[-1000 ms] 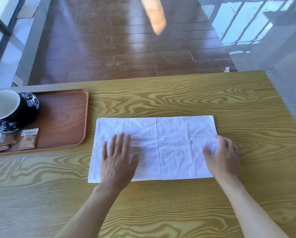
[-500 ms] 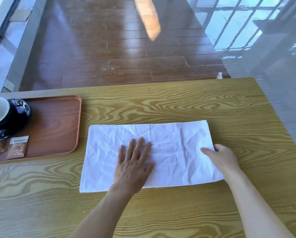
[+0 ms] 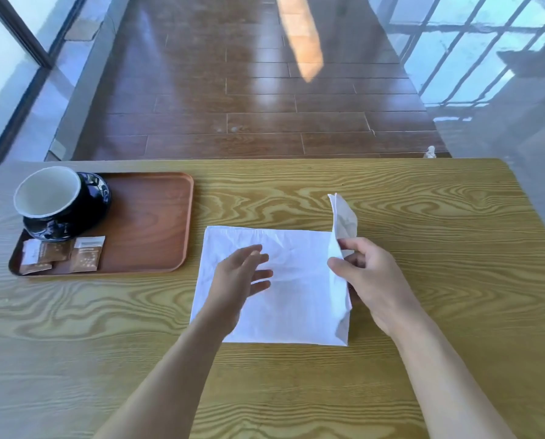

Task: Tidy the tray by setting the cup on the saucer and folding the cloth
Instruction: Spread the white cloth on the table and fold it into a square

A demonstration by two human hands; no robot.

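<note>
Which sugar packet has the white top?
The packet farthest right on the tray, nearest the cloth. The other packets look mostly brown.

A single wide-angle view came from a camera worn on the person's head, looking forward and steeply down over the yellow-grained wooden tabletop [image 3: 391,375], which filled the lower half of the frame. It sat close: both forearms entered from the bottom edge, and the hands, left [image 3: 236,280] and right [image 3: 372,280], lay near the centre. The tabletop's far edge crossed the middle of the frame. Beyond it, the upper half took in the dark brown plank floor [image 3: 258,99], with glazing at the upper left and upper right corners. No second view shared the scene.
</note>
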